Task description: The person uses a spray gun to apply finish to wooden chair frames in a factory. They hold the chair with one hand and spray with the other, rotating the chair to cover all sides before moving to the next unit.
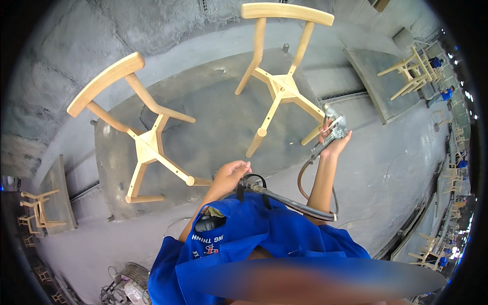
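Note:
My right hand [335, 146] is wrapped round a silver spray gun [335, 127], held up at the right of two chairs. A thin brown hose [300, 179] runs down from the gun. My left hand [232, 174] is in front of my chest, its fingers curled together; what is inside them, if anything, is hidden. Beside it, a thick grey hose [292, 202] with a metal fitting crosses my blue shirt [244, 229]. Ahead stand two pale wooden chair frames without seats: the left chair [147, 145] and the right chair [282, 86], the latter nearer the gun.
Both chair frames rest on a large grey platform [213, 137]. Another platform [371, 76] with wooden chairs [409, 73] is at far right. More chairs [40, 211] stand at the left. A fan-like machine [129, 284] is at lower left. People in blue [447, 94] are in the distance.

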Tool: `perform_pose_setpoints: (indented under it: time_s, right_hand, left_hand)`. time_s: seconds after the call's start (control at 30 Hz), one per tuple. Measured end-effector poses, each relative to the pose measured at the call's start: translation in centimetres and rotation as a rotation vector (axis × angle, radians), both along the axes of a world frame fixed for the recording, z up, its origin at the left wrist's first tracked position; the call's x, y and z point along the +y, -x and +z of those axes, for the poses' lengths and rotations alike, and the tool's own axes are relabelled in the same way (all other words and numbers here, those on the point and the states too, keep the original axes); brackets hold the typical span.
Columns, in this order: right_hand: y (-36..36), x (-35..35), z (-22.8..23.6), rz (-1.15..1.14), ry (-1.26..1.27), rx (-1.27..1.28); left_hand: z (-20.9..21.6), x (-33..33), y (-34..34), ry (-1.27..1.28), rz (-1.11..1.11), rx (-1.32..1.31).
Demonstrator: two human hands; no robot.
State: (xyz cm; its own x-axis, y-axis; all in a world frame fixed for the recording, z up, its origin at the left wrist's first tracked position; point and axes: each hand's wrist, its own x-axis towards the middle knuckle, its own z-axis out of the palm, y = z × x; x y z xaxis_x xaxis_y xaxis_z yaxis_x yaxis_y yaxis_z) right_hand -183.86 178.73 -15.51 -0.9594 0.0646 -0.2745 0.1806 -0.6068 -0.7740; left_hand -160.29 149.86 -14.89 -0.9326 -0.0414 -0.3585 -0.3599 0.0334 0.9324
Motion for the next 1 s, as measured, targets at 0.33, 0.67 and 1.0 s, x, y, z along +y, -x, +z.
perform_pose_setpoints:
  time_s: [0.33,0.67,1.0]
  right_hand:
    - [-1.2,-11.1,8.3,0.099,-0.563,0.137]
    - [-1.5,-25.2,25.5,0.133,-1.757,1.105]
    - [-0.4,-23.7,24.0,0.302,-1.615,1.140]
  left_hand:
    - [0.0,-4.4,-6.6,-0.218,0.177,0.233]
    - [0.6,-5.4,-8.7,-0.370,0.226,0.235]
    - [0.1,-6.8,-8.3,-0.419,0.330,0.268]
